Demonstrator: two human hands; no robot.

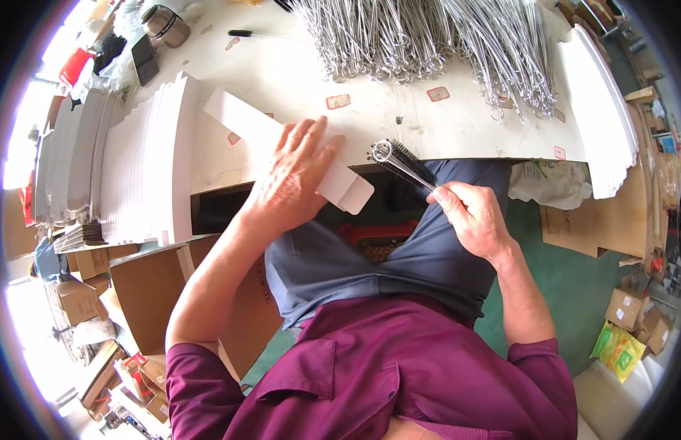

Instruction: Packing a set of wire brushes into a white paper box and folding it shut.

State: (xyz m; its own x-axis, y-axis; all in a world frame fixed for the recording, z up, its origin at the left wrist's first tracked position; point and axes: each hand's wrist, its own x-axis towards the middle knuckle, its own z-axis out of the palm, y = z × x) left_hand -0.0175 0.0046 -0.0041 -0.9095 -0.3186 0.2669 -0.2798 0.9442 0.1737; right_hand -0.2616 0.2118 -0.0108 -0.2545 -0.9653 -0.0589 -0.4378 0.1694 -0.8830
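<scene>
My left hand lies over a long, narrow white cardboard box, its fingers wrapped across the box's upper face. The box slants over the table's front edge, and its near end has a flap standing out. To the right, my right hand pinches a small bundle of wire-handled brushes with black bristles. A wire loop shows at the bundle's far end, pointing toward the box. The brushes are apart from the box; how many there are I cannot tell.
Many looped metal wire pieces lie heaped at the table's back. Stacks of white flat boxes stand at left, more white card at right. A single brush and a jar sit at the back left. Open cardboard cartons stand below.
</scene>
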